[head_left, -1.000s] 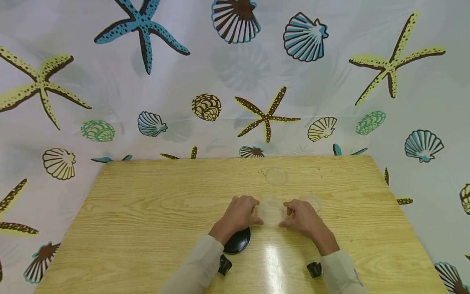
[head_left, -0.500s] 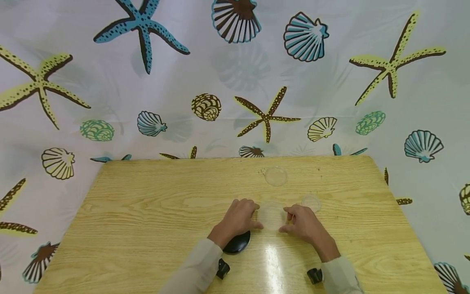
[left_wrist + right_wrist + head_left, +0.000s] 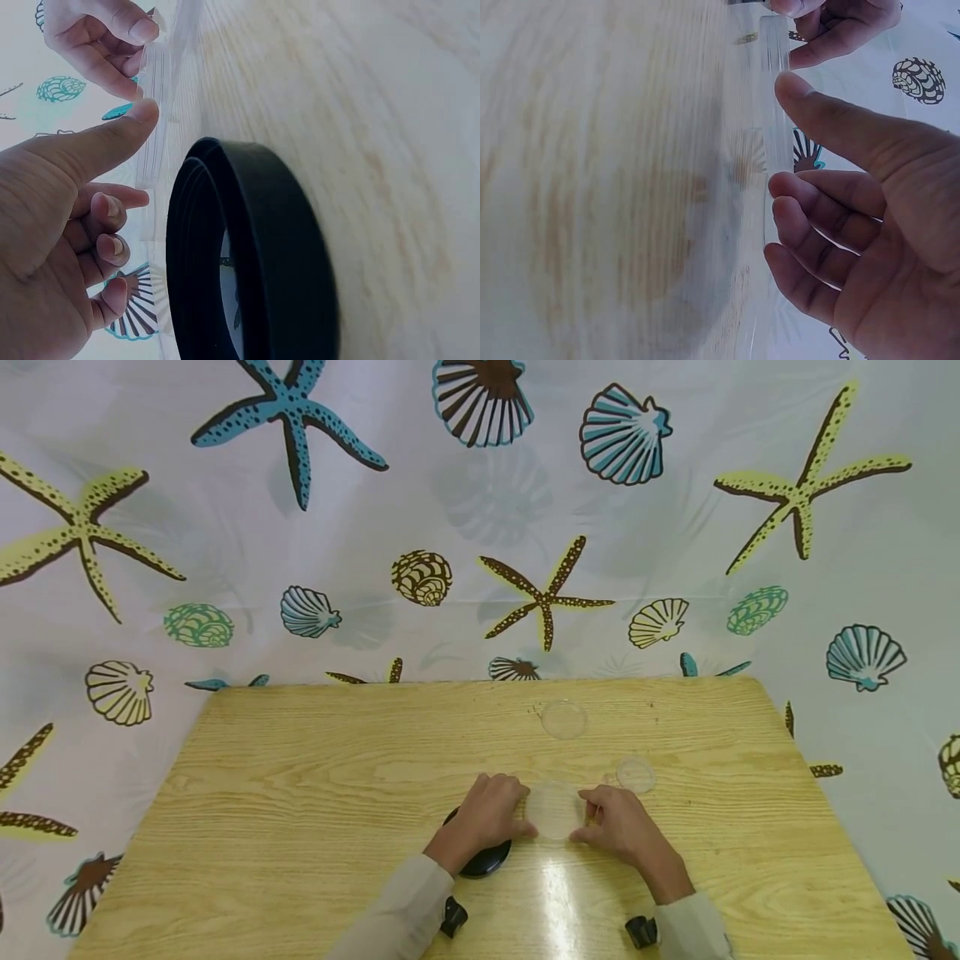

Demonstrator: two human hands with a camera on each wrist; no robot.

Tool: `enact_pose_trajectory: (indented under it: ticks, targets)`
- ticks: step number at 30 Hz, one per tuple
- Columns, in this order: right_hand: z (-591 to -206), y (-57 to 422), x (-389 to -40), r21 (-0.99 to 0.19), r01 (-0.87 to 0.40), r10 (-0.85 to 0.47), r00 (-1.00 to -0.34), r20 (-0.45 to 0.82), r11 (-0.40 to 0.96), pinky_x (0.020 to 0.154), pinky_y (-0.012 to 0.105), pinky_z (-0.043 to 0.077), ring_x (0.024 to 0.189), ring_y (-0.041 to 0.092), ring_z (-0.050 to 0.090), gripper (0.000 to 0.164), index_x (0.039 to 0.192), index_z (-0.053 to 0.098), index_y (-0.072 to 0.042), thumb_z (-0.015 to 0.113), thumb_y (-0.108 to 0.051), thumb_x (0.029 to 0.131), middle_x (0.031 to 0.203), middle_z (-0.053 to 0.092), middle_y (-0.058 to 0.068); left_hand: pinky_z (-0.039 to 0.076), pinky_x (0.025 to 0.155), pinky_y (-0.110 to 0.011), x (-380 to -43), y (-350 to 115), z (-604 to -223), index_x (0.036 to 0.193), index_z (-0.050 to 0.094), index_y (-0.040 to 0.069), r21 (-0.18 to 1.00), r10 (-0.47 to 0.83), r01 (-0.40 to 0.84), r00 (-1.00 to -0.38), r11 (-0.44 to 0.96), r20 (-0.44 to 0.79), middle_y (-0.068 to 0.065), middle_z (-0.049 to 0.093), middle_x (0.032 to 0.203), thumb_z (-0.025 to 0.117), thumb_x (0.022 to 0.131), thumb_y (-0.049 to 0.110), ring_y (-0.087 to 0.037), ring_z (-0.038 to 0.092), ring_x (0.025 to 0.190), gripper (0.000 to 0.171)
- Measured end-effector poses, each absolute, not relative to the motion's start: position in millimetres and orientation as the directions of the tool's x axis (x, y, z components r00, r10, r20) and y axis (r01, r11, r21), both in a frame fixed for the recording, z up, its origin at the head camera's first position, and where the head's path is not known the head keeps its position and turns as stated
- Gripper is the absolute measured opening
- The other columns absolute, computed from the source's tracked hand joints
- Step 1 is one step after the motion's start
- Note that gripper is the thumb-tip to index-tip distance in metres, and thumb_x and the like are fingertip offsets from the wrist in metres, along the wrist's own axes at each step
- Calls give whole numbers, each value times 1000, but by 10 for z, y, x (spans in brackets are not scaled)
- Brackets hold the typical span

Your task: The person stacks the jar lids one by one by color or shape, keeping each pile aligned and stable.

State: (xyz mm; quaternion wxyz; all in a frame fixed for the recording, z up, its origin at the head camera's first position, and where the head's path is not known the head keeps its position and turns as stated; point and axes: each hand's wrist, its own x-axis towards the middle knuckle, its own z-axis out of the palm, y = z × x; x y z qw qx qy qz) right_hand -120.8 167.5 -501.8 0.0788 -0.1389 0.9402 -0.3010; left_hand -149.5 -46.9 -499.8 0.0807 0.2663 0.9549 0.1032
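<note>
Between both hands is a clear, round petri dish (image 3: 556,810), low over the wooden table; its layered rim (image 3: 152,161) shows edge-on in the left wrist view. My left hand (image 3: 489,810) grips the left side of the dish, thumb near the front and index finger toward the back. Opposite it, my right hand (image 3: 618,821) grips the right edge the same way, the other fingers curled in the right wrist view. Under the left wrist lies a black round object (image 3: 487,860) with a raised rim (image 3: 277,225), partly hidden by the hand. Whether the dish touches the table I cannot tell.
Two more clear round pieces lie on the wooden table (image 3: 315,793): a larger one (image 3: 564,719) farther back and a smaller one (image 3: 636,774) just beyond the right hand. A seashell-patterned curtain (image 3: 360,527) hangs behind the table.
Both hands have drawn the clear petri dish slightly toward me. The black object and the other two clear pieces stay where they were.
</note>
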Motion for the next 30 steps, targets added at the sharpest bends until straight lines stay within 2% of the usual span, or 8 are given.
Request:
enact_pose_trajectory:
  ticks: [7, 9, 13, 15, 21, 30]
  targets:
    - [-5020, 1683, -1180, -584, -201, -303, -949, -81, 786, 56, 21, 37, 62, 7, 43, 52, 112, 67, 1, 85, -22, 69, 75, 55, -2, 41, 74, -32, -1466, -459, -5004, 111, 70, 13, 204, 537, 511, -838, 835, -101, -1, 70, 96, 76, 73, 51, -18, 62, 87, 54]
    - [-5026, 1688, -1170, -582, -202, -303, -950, -81, 788, 56, 21, 37, 62, 8, 43, 52, 112, 67, 1, 85, -22, 69, 74, 54, -2, 40, 72, -31, -1459, -454, -4999, 103, 72, 13, 202, 541, 515, -835, 833, -102, 0, 69, 90, 77, 73, 50, -18, 61, 82, 48]
    - [-5042, 1694, -1145, -578, -207, -303, -950, -73, 789, 55, 22, 35, 61, 8, 41, 43, 101, 69, -1, 85, -22, 68, 72, 53, -1, 33, 65, -29, -1443, -441, -5005, 81, 68, 14, 202, 553, 528, -828, 825, -91, 3, 60, 71, 78, 72, 48, -14, 51, 66, 36]
    - [-5052, 1695, -1132, -581, -207, -304, -950, -73, 787, 56, 22, 35, 61, 9, 40, 36, 93, 68, -3, 85, -23, 67, 71, 52, -1, 30, 62, -28, -1429, -438, -5015, 73, 63, 16, 194, 559, 536, -825, 821, -84, 5, 56, 66, 78, 71, 47, -12, 46, 61, 35]
    - [-5074, 1690, -1105, -585, -214, -310, -948, -67, 782, 55, 21, 34, 60, 9, 39, 30, 76, 62, -9, 86, -23, 66, 69, 50, 0, 27, 59, -26, -1394, -437, -5054, 65, 53, 20, 174, 568, 552, -820, 816, -63, 7, 50, 61, 79, 70, 48, -10, 40, 56, 39]
    - [-5089, 1699, -1082, -555, -245, -318, -947, -38, 795, 56, 19, 36, 60, 6, 40, 37, 91, 68, -4, 86, -24, 65, 70, 52, -3, 28, 57, -27, -1375, -414, -5071, 62, 52, 20, 120, 577, 569, -816, 814, -45, 6, 52, 60, 79, 68, 52, -11, 43, 55, 42]
